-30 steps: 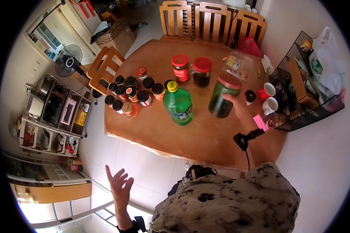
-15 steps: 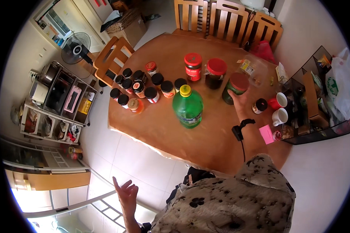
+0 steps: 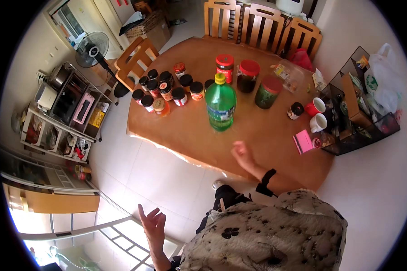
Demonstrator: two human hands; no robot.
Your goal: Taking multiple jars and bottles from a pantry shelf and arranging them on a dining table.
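Observation:
My right hand (image 3: 244, 157) hovers over the front of the table, just below a green plastic bottle (image 3: 221, 106) with a yellow cap. Its fingers look curled and are smeared by motion; no object shows in it. Off the table's front edge, my left hand (image 3: 153, 226) is raised with its index finger stretched out and the others loosely bent, holding nothing. Behind and right of the bottle stand red-lidded jars: a far one (image 3: 224, 67), a dark one (image 3: 248, 77) and a greenish one (image 3: 268, 92). Several small jars (image 3: 166, 90), mostly black-lidded, cluster on the left.
On the table's right are a small black-lidded jar (image 3: 295, 110), a red mug (image 3: 315, 106), a white mug (image 3: 318, 122), a pink note pad (image 3: 303, 142) and a clear plastic box (image 3: 288, 74). A black mesh organizer (image 3: 362, 141) borders them. Wooden chairs (image 3: 260, 27) line the far side.
My right hand has let go of the greenish red-lidded jar and drawn back left, toward my body. That jar stays standing on the table. My left hand is still raised.

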